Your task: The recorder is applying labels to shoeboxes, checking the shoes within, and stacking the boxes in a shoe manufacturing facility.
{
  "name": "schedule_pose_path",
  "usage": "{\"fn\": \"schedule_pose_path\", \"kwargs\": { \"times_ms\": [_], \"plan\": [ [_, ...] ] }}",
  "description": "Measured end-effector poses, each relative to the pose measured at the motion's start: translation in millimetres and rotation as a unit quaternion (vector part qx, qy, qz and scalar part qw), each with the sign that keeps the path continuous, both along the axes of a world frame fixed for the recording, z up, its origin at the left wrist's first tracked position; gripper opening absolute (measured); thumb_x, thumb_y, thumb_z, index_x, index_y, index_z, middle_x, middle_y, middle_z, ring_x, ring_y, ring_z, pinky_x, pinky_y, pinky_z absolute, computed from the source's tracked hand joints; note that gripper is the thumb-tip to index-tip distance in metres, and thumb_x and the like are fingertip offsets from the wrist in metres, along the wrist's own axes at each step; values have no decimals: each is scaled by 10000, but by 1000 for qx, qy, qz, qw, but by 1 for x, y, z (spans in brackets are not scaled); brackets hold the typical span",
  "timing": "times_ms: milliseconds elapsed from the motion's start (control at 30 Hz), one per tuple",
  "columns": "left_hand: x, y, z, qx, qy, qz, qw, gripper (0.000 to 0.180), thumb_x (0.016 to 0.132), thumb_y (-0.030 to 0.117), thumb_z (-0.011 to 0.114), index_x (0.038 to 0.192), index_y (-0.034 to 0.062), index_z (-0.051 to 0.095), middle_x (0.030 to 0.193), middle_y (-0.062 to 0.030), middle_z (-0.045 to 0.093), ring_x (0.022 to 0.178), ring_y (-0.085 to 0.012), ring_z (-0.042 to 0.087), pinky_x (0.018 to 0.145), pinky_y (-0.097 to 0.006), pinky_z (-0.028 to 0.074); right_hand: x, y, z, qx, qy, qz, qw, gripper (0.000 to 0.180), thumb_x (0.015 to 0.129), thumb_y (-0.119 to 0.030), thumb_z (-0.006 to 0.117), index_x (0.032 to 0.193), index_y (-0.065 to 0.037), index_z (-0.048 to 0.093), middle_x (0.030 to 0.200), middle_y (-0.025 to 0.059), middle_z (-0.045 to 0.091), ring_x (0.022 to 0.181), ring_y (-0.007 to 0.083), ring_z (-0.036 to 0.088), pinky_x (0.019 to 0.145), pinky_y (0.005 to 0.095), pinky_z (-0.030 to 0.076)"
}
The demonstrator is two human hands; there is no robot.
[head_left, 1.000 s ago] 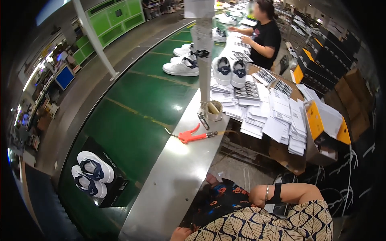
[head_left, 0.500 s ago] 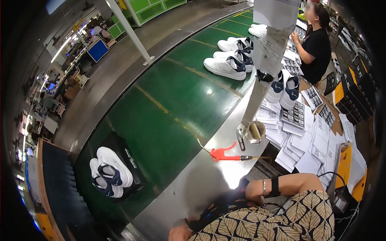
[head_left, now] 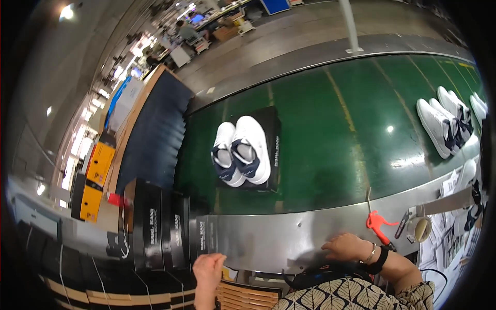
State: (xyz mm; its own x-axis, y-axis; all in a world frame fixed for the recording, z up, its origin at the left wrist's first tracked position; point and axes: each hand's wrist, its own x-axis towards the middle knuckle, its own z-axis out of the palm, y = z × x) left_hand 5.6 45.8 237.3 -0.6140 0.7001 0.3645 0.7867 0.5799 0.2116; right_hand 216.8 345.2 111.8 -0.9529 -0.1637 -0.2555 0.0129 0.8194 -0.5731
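Grip looks slack in the right hand, unclear in the left hand, now nearer the black boxes.

View swung left; white shoe pair now nearer mid-frame. Upright black boxes come into view. Left hand raised, now near those boxes. Right hand, previously mostly hidden, now visible at metal counter.

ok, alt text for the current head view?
A pair of white sneakers with navy heels sits on a black box on a green belt. Nearer, the person's left hand is by upright black boxes, the right hand over a metal ledge, near a red air gun.
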Motion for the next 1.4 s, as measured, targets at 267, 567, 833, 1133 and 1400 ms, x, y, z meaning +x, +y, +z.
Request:
{"fn": "schedule_pose_path", "kwargs": {
  "times_ms": [267,567,833,1133,1400],
  "plan": [
    [-22,-99,45,-64,300,237,922,397,655,114,703,1009,36,542,1093,-164,522,1049,-356,455,883,-477,338,-90,-29,-8,-147,-82,1,986,416,800,-343,556,1134,-94,532,959,132,627,898,313,589,794,385,457],
    [-52,-187,58,-8,189,408,893,797,592,109,752,1272,4,349,1293,-232,341,1201,-394,309,986,-471,267,-233,-69,-38,-161,31,-131,978,478,751,-277,598,1154,-39,500,1020,162,600,932,311,578,816,365,454],
    [-63,-213,42,27,286,286,914,638,572,94,784,1103,-23,450,1163,-214,456,1075,-416,435,918,-473,359,-294,-70,-31,-53,63,-265,961,385,725,-225,578,1072,-59,557,963,169,618,911,324,581,809,409,446],
    [-16,-161,115,311,184,211,908,503,725,-4,671,1180,-33,460,1096,-178,539,895,-229,542,771,-314,469,-328,3,13,-173,0,-225,959,482,719,-294,609,1113,-20,555,1059,133,604,978,262,573,855,323,439],
    [-40,-20,125,416,-37,-67,906,513,650,14,674,1120,-35,473,1045,-144,554,907,-237,536,846,-353,430,-169,92,-33,-210,-15,-386,898,375,742,-286,607,1041,-60,611,854,94,655,835,190,611,782,299,465]
  ]
}}
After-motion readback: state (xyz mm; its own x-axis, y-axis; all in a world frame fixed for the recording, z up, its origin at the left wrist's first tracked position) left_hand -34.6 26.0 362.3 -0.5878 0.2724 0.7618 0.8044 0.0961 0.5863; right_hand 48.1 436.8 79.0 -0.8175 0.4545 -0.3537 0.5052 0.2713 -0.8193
